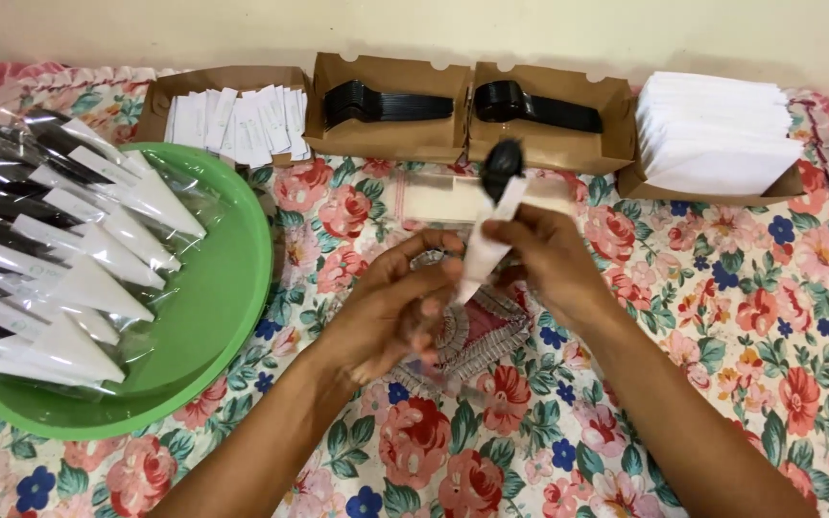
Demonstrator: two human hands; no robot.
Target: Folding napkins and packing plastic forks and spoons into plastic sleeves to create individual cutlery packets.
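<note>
My right hand pinches a black plastic spoon together with a folded white napkin, the spoon's bowl pointing up and away. My left hand sits just left of it, fingers curled around the lower end of the bundle, where a clear plastic sleeve is faintly visible and blurred. Both hands hover over the floral tablecloth at the middle of the table.
A green round tray at left holds several wrapped cutlery packs. Along the back stand cardboard boxes: small white sachets, black forks, black spoons, and stacked white napkins. Clear sleeves lie behind my hands.
</note>
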